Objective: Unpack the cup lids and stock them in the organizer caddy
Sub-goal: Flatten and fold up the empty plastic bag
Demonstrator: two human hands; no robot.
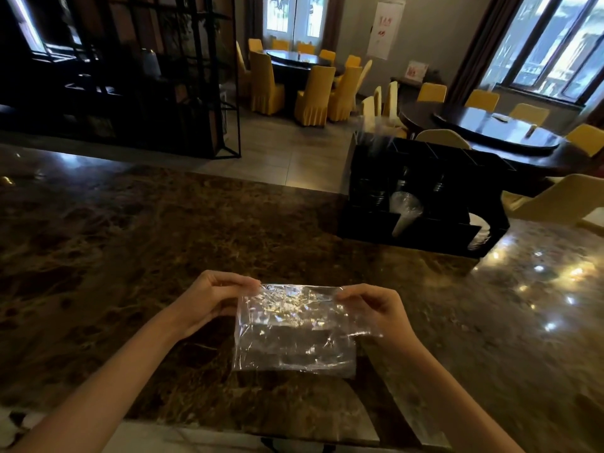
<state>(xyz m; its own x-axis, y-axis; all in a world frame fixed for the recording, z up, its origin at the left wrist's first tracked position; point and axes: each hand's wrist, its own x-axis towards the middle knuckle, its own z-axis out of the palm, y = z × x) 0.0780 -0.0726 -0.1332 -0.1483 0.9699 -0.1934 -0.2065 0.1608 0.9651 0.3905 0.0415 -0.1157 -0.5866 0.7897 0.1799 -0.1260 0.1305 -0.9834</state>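
Note:
A clear, crinkled plastic bag hangs flat in front of me above the brown marble counter. My left hand pinches its top left corner and my right hand pinches its top right corner. The bag looks empty; I see no lids inside it. The black organizer caddy stands on the counter to the far right. Its front slots hold a stack of dark lids, a sleeve of clear cups and white lids at its right end.
The counter's near edge runs just below my forearms. Beyond the counter are round dark tables with yellow chairs and a black metal shelf at left. Ceiling lights glare on the counter at right.

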